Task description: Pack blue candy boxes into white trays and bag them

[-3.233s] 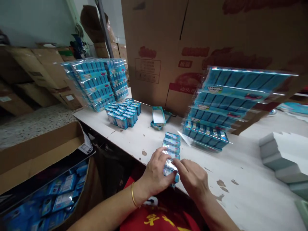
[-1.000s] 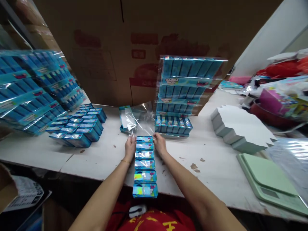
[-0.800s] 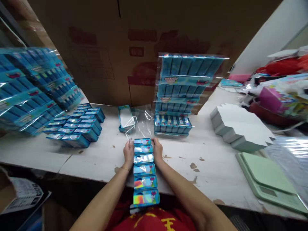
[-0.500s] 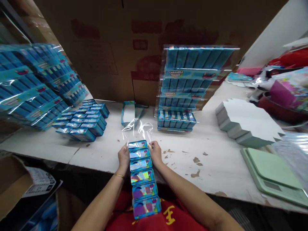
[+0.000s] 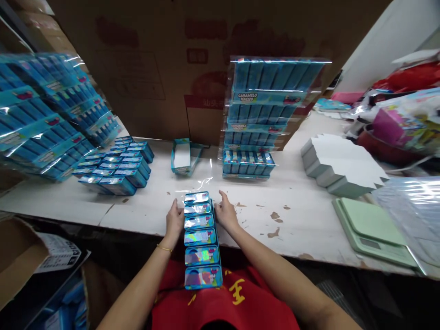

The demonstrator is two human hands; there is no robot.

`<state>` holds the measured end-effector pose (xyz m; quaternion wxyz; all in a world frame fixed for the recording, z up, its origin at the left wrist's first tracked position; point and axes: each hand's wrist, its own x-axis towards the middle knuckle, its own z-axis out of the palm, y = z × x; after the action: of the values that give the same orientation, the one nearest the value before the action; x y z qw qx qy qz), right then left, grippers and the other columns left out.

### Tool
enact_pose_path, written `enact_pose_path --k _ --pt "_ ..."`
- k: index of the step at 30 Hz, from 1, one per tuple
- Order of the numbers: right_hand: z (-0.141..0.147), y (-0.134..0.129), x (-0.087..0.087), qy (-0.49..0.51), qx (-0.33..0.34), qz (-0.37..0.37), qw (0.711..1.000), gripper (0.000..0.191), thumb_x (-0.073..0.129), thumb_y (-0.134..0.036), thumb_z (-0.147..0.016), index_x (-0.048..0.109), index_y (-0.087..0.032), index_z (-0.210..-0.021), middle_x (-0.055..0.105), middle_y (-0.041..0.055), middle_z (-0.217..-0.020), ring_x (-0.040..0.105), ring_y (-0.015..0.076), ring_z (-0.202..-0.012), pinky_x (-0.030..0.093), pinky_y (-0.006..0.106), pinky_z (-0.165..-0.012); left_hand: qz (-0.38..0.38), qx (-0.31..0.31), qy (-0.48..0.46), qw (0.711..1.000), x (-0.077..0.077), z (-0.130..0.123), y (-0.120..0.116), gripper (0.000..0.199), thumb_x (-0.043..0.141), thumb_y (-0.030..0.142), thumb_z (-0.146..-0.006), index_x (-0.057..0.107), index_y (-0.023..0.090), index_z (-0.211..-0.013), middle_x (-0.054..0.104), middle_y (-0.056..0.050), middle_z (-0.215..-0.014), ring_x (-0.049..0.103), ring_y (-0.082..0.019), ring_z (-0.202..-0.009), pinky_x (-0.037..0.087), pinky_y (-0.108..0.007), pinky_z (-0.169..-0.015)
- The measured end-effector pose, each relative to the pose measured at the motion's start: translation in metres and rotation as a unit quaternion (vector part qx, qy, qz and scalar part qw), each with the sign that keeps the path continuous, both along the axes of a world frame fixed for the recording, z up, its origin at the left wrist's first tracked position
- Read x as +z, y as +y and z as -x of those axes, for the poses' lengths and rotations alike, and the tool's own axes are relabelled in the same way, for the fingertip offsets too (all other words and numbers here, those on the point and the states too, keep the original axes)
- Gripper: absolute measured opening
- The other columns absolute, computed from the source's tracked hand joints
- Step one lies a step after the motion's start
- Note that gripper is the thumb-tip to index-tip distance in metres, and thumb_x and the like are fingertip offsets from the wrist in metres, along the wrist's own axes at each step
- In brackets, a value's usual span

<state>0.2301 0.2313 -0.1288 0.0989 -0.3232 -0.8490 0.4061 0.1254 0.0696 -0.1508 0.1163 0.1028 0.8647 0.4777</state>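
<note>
Six-box row [image 5: 201, 237] sits between fingers of left hand [image 5: 175, 220] and right hand [image 5: 226, 213], presumably for balance. Right index extends; pinching cannot be told.

Blue boxes [image 5: 199, 237], pale green scale [image 5: 374, 229]

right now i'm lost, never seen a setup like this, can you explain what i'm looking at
There's no machine here: you see one person's bare hands, filmed by a camera worn on the head, looking forward and down. The left hand and right hand hold a row of six blue boxes between them. On the white table are loose blue boxes, an open tray, stacked packs in clear wrap, a white stack and a green scale.
</note>
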Motion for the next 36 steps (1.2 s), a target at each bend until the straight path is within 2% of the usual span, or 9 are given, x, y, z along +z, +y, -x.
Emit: enact_pose_path --k 4,10,13,15,17,22,26,31,36 --pt "-0.003 0.001 0.006 -0.039 0.034 -0.033 0.998 0.049 0.038 -0.019 -0.085 0.028 -0.013 -0.132 0.062 0.0033 -0.075 0.059 0.0173 -0.074 0.040 0.024 -0.066 0.048 -0.003 0.012 0.999 0.005 -0.002 0.007 0.065 0.054 0.019 -0.070 0.035 0.006 -0.131 0.067 -0.010 -0.088 0.061 -0.021 -0.084 0.045 -0.027 -0.072" --pt "-0.010 0.005 0.018 -0.139 0.117 -0.305 0.935 0.043 0.034 -0.014 -0.086 0.035 -0.019 -0.129 0.060 0.0096 -0.095 0.055 0.0220 -0.082 0.039 0.030 -0.066 0.174 -0.082 0.145 0.971 0.026 -0.009 0.007 0.070 0.049 0.025 -0.077 0.019 0.009 -0.138 0.062 -0.005 -0.074 0.059 -0.019 -0.069 0.044 -0.028 -0.064" --pt "-0.005 0.012 0.022 -0.107 0.147 -0.384 0.905 0.027 0.036 -0.017 -0.087 0.051 -0.019 -0.110 0.056 0.0104 -0.104 0.050 0.0221 -0.092 0.037 0.030 -0.071 0.175 -0.072 0.300 0.935 0.034 -0.006 0.007 0.045 0.046 0.030 -0.080 0.047 0.018 -0.123 0.057 -0.010 -0.092 0.056 -0.021 -0.087 0.043 -0.031 -0.074" --pt "0.002 0.017 0.026 -0.102 0.182 -0.386 0.899 0.022 0.037 -0.017 -0.087 0.057 -0.018 -0.094 0.058 0.0090 -0.098 0.051 0.0205 -0.090 0.036 0.029 -0.072 0.164 -0.077 0.351 0.918 0.038 -0.003 0.007 0.028 0.044 0.031 -0.082 0.062 0.019 -0.100 0.056 -0.009 -0.094 0.054 -0.021 -0.091 0.042 -0.031 -0.079" --pt "0.010 0.022 0.031 -0.111 0.192 -0.351 0.910 0.022 0.038 -0.017 -0.086 0.060 -0.018 -0.088 0.060 0.0071 -0.092 0.053 0.0185 -0.086 0.036 0.026 -0.068 0.160 -0.101 0.348 0.918 0.043 0.001 0.009 0.024 0.042 0.030 -0.083 0.064 0.019 -0.086 0.060 -0.007 -0.087 0.055 -0.019 -0.085 0.041 -0.029 -0.077" --pt "0.024 0.036 0.052 -0.110 0.146 -0.230 0.956 0.024 0.042 -0.021 -0.082 0.066 -0.021 -0.080 0.065 0.0039 -0.084 0.057 0.0164 -0.077 0.034 0.023 -0.061 0.186 -0.130 0.288 0.930 0.064 0.006 0.017 0.022 0.044 0.031 -0.081 0.063 0.021 -0.078 0.065 -0.003 -0.076 0.057 -0.016 -0.073 0.038 -0.025 -0.065" --pt "0.029 0.040 0.071 -0.099 0.145 -0.174 0.969 0.022 0.046 -0.016 -0.075 0.067 -0.020 -0.075 0.066 0.0025 -0.077 0.058 0.0159 -0.075 0.034 0.022 -0.059 0.191 -0.136 0.224 0.946 0.078 0.011 0.023 0.020 0.046 0.033 -0.079 0.062 0.020 -0.075 0.064 -0.001 -0.069 0.057 -0.014 -0.065 0.036 -0.023 -0.061" --pt "0.018 0.029 0.076 -0.107 0.142 -0.288 0.941 0.023 0.041 -0.018 -0.082 0.064 -0.016 -0.081 0.065 0.0086 -0.080 0.058 0.0194 -0.074 0.033 0.026 -0.059 0.190 -0.157 0.297 0.923 0.081 0.007 0.022 0.022 0.042 0.031 -0.083 0.060 0.019 -0.078 0.063 -0.004 -0.077 0.056 -0.015 -0.072 0.037 -0.023 -0.065" --pt "0.003 0.018 0.067 -0.061 0.139 -0.322 0.935 0.025 0.035 -0.022 -0.088 0.060 -0.019 -0.084 0.063 0.0051 -0.086 0.057 0.0166 -0.074 0.030 0.025 -0.059 0.087 -0.144 0.322 0.932 0.072 -0.001 0.018 0.023 0.038 0.028 -0.085 0.058 0.017 -0.078 0.060 -0.004 -0.079 0.055 -0.013 -0.075 0.038 -0.023 -0.070"
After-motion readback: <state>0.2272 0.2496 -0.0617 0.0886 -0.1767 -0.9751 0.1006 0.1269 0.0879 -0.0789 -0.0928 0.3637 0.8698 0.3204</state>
